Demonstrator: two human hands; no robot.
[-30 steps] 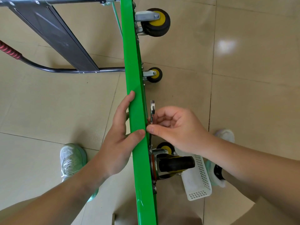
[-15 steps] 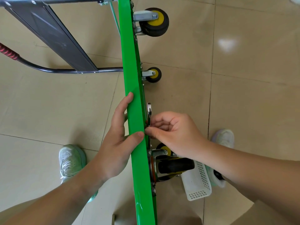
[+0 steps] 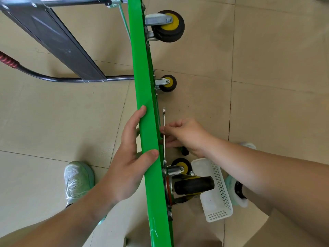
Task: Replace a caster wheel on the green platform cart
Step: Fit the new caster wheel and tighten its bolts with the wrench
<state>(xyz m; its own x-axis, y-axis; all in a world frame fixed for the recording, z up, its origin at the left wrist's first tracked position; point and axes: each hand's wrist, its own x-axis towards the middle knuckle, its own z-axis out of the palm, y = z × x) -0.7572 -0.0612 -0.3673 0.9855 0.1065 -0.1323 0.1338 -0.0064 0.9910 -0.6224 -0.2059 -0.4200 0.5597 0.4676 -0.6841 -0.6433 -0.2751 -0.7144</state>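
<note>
The green platform cart [image 3: 142, 72] stands on its edge, its underside facing right. My left hand [image 3: 130, 155] grips the green deck's edge, thumb on top. My right hand [image 3: 185, 134] is closed on a slim metal wrench [image 3: 164, 118] held close along the underside, its lower end reaching toward the mounting plate of the nearest caster wheel [image 3: 192, 186]. That caster is black with a steel fork. A smaller yellow-hubbed wheel [image 3: 181, 165] shows behind it. Two more casters [image 3: 169, 26] [image 3: 167, 83] sit farther up the deck.
A white perforated basket [image 3: 217, 191] lies on the tiled floor beside the near caster. The cart's folded handle with a dark panel [image 3: 53, 41] and red grip [image 3: 7, 59] stretches left. My shoes [image 3: 76, 177] [image 3: 236, 189] stand on either side of the deck.
My right hand has shifted along the wrench and turned it edge-on against the underside. The left hand holds the deck as before.
</note>
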